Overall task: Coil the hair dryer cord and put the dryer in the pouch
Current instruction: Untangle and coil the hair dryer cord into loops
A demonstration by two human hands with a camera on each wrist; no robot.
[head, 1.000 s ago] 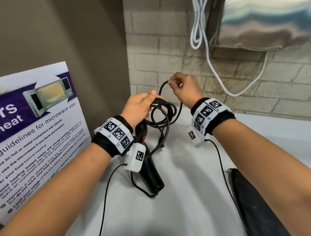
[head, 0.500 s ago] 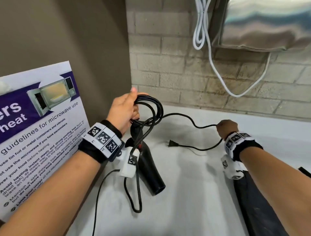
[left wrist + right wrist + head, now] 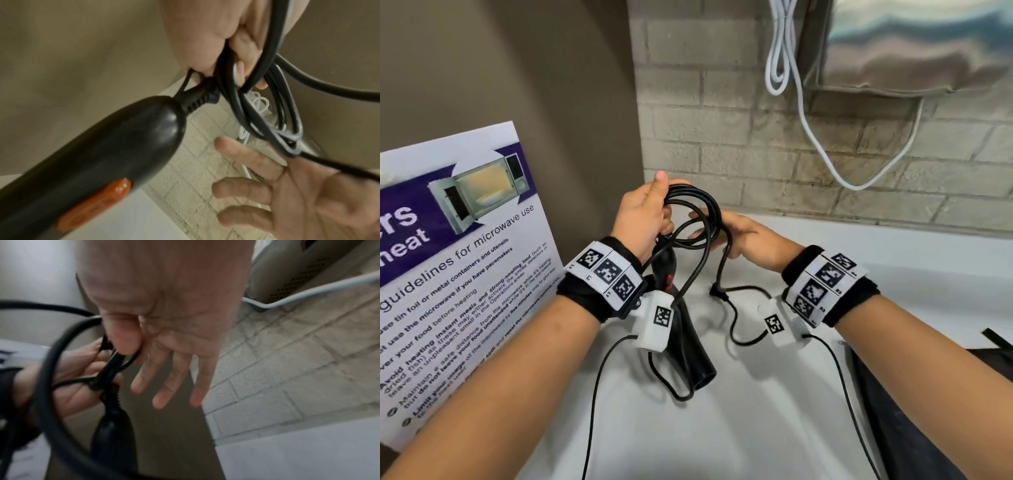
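My left hand point(image 3: 643, 216) grips a bundle of black cord loops point(image 3: 698, 205) above the white counter. The black hair dryer point(image 3: 688, 339) hangs from that bundle, barrel down toward the counter, its red switch facing me. My right hand point(image 3: 739, 233) is against the right side of the coil. Its thumb pinches a strand of cord point(image 3: 115, 356) and its other fingers point(image 3: 164, 386) are spread straight. The free end trails down to the plug point(image 3: 717, 293) near the counter. In the left wrist view the dryer handle point(image 3: 102, 154) fills the lower left. The black pouch point(image 3: 900, 411) lies at the lower right.
A microwave guidelines poster point(image 3: 448, 274) leans on the left wall. A white cable point(image 3: 808, 120) loops down the brick wall beside a metal appliance point(image 3: 911, 44). Thin black wires from my wrist cameras hang over the white counter point(image 3: 756, 428).
My right hand swung from far right, where it held the cord stretched out, back to my left hand, bringing another loop to the coil. The plug now sits closer to the dryer.
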